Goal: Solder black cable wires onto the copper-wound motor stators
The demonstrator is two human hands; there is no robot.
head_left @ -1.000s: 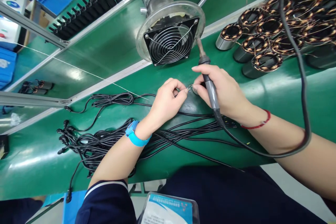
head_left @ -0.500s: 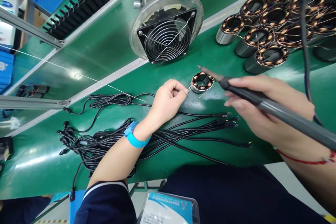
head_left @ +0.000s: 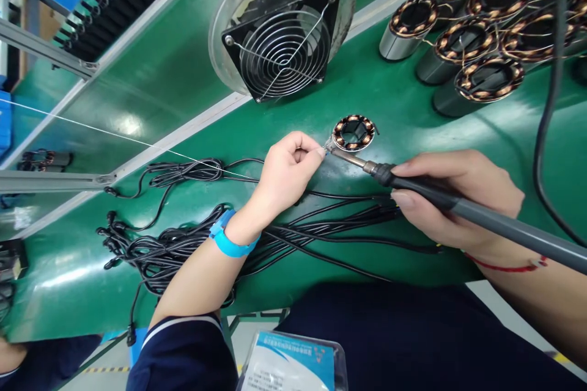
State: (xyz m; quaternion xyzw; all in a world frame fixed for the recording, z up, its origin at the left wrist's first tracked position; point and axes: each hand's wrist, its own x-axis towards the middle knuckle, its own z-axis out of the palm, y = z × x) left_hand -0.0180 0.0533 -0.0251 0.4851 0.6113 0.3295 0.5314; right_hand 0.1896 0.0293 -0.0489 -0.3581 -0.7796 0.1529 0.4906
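Observation:
A small motor stator [head_left: 353,132] with copper windings lies on the green bench [head_left: 192,98]. My left hand [head_left: 288,166] is closed in a pinch, holding a thin solder wire [head_left: 137,142] at the stator's left edge. My right hand [head_left: 452,195] grips a dark soldering iron [head_left: 463,209] like a pen. The iron's metal tip touches the spot where my left fingers meet the stator's lead wires.
A round fume fan [head_left: 282,24] stands just behind the stator. Several more stators [head_left: 477,43] are grouped at the back right. A bundle of black cables [head_left: 220,238] lies under my left wrist. The iron's cord [head_left: 550,110] hangs at the right.
My right hand swung the iron from upright to level and brought its tip down from above the stator to its left edge. My left hand stayed pinched there.

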